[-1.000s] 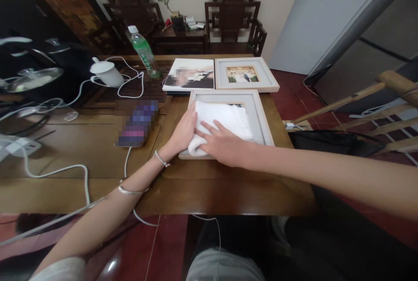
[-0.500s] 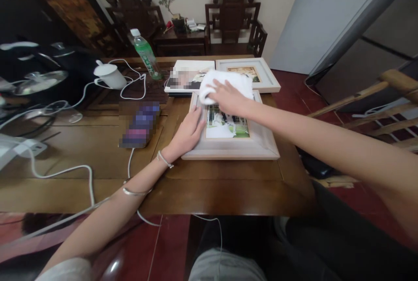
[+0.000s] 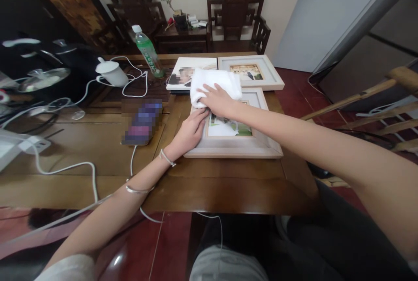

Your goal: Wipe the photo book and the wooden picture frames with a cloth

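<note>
A pale-framed photo (image 3: 257, 143) lies flat on the wooden table (image 3: 212, 185) in front of me. My left hand (image 3: 189, 132) rests on the frame's left edge, fingers spread flat, holding nothing. My right hand (image 3: 218, 99) presses a folded white cloth (image 3: 214, 81) onto the frame's far left corner, fingers flat on top of the cloth.
Beyond lie a second framed photo (image 3: 250, 72) and a frameless print (image 3: 186, 76). A phone (image 3: 142, 122) on a white cable lies left of the frame. Further left stand a green bottle (image 3: 147, 52), a white kettle (image 3: 112, 73) and tangled cords. Carved chairs stand behind the table.
My right hand swept the cloth from the frame's near left part up to its far edge, then leftward to the far left corner. My left hand stayed on the left edge.
</note>
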`<state>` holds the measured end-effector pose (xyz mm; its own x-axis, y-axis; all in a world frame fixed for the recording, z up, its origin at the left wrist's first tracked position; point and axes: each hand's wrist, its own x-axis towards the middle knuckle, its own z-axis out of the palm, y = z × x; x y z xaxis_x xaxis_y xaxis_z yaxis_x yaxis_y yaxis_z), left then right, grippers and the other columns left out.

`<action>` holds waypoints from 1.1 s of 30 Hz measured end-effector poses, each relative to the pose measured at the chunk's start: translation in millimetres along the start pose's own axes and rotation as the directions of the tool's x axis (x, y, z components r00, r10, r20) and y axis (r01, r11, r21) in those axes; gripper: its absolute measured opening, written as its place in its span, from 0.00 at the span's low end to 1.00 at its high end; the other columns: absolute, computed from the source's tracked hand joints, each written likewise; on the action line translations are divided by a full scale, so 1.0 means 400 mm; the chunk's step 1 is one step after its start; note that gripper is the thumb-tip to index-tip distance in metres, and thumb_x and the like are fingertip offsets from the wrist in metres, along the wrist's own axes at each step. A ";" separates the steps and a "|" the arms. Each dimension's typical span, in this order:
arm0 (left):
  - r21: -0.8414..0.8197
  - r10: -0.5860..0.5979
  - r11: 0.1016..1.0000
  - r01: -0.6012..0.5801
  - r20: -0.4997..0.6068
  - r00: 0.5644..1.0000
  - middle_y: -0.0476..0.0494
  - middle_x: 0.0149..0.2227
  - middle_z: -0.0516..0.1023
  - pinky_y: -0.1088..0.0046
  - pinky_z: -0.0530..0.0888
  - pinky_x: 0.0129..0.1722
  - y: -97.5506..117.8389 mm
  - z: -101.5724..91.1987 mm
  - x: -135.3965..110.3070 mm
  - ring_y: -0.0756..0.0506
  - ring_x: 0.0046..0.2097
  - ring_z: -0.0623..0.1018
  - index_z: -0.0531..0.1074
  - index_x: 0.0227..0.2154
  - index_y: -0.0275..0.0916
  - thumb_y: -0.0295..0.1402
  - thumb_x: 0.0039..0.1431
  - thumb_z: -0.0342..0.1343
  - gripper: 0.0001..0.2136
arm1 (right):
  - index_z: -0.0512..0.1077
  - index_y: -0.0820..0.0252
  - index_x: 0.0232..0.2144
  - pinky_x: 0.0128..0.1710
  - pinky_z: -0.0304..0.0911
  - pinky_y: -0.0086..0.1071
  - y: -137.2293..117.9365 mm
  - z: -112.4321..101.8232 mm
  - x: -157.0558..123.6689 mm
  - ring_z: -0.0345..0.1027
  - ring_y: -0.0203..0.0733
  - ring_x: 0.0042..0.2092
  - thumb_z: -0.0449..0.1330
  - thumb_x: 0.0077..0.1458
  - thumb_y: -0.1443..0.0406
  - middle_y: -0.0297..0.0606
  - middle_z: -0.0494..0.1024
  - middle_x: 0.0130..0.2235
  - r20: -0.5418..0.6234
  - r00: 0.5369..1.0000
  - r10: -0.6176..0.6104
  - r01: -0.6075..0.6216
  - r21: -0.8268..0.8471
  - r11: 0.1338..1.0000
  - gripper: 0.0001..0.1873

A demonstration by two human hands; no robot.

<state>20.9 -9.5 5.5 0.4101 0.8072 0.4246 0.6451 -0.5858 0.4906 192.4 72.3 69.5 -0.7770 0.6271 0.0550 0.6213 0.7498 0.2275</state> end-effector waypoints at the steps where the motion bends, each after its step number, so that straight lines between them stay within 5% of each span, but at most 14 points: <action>1: 0.001 -0.004 1.000 0.004 -0.005 1.000 0.31 0.66 0.73 0.49 0.65 0.71 -0.002 0.003 -0.001 0.36 0.69 0.71 0.74 0.61 0.34 0.33 0.73 0.44 0.21 | 0.73 0.61 0.62 0.68 0.53 0.60 0.013 0.002 -0.013 0.50 0.60 0.74 0.52 0.64 0.74 0.49 0.62 0.74 0.004 1.000 0.016 -0.016 -0.008 1.000 0.26; 11: -0.019 -0.037 0.999 0.038 0.021 0.999 0.35 0.68 0.72 0.47 0.62 0.73 0.000 -0.001 -0.005 0.36 0.72 0.67 0.73 0.62 0.37 0.35 0.73 0.44 0.21 | 0.77 0.60 0.59 0.69 0.49 0.62 0.135 -0.020 -0.191 0.50 0.60 0.74 0.54 0.59 0.77 0.47 0.65 0.72 0.112 0.984 0.141 -0.131 -0.090 0.987 0.29; 18: -0.009 -0.012 1.000 0.012 0.008 1.000 0.33 0.67 0.73 0.47 0.63 0.73 -0.008 0.000 -0.005 0.37 0.71 0.69 0.72 0.61 0.36 0.32 0.72 0.43 0.21 | 0.80 0.64 0.52 0.60 0.61 0.58 0.217 -0.034 -0.347 0.62 0.58 0.68 0.49 0.58 0.78 0.52 0.72 0.67 0.142 0.970 0.195 -0.164 -0.205 0.965 0.26; 23: -0.009 -0.014 1.000 0.014 0.007 1.000 0.31 0.66 0.73 0.48 0.63 0.73 -0.007 -0.005 -0.004 0.37 0.70 0.70 0.73 0.61 0.34 0.32 0.72 0.43 0.21 | 0.81 0.59 0.47 0.48 0.68 0.48 0.143 -0.075 -0.433 0.67 0.56 0.63 0.52 0.53 0.77 0.49 0.76 0.64 0.195 0.971 0.136 -0.118 -0.098 0.988 0.26; 29: -0.011 -0.024 1.000 0.024 0.035 0.999 0.32 0.67 0.72 0.47 0.62 0.73 -0.002 -0.011 -0.001 0.36 0.71 0.69 0.72 0.62 0.35 0.32 0.72 0.43 0.22 | 0.82 0.56 0.40 0.50 0.70 0.48 0.001 -0.160 -0.522 0.74 0.56 0.56 0.55 0.48 0.78 0.47 0.80 0.58 0.261 0.961 0.093 -0.112 0.060 0.992 0.23; 33: 0.005 -0.035 0.999 0.035 0.057 0.998 0.33 0.68 0.71 0.47 0.62 0.73 -0.001 -0.010 -0.003 0.35 0.71 0.67 0.71 0.63 0.36 0.34 0.72 0.44 0.22 | 0.82 0.55 0.39 0.40 0.70 0.45 0.016 -0.159 -0.506 0.77 0.50 0.41 0.54 0.49 0.77 0.47 0.81 0.55 0.332 0.925 0.188 -0.203 0.012 0.979 0.22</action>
<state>17.6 -10.7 8.0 0.4231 0.8302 0.3629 0.6620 -0.5568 0.5017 347.1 -63.4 121.5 -0.5683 0.7904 -0.2289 0.7671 0.6095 0.2002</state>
